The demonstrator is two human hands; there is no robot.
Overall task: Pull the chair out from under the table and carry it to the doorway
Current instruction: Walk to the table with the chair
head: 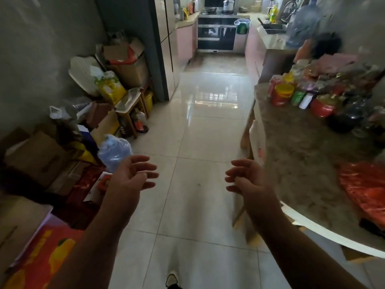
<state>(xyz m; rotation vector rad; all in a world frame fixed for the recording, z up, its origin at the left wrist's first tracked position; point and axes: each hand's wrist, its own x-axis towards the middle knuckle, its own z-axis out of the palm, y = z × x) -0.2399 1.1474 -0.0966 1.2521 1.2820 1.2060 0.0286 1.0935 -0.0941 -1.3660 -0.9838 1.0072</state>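
A stone-topped table [295, 163] with a white rim fills the right side. Tucked under its left edge is a chair [249, 134], of which only a pale back and wooden legs show; the seat is hidden beneath the tabletop. My left hand [133, 176] floats over the tiled floor at centre left, fingers spread, holding nothing. My right hand [245, 178] is raised beside the table's rim, just in front of the chair, fingers apart and empty. The opening to the kitchen [216, 55] lies straight ahead at the far end of the floor.
Cardboard boxes [41, 159], bags and a small stool [129, 109] crowd the left wall. A blue water jug [114, 151] lies near my left hand. Jars and cans [291, 94] and a red bag [364, 184] cover the tabletop. A tiled aisle [204, 142] runs between.
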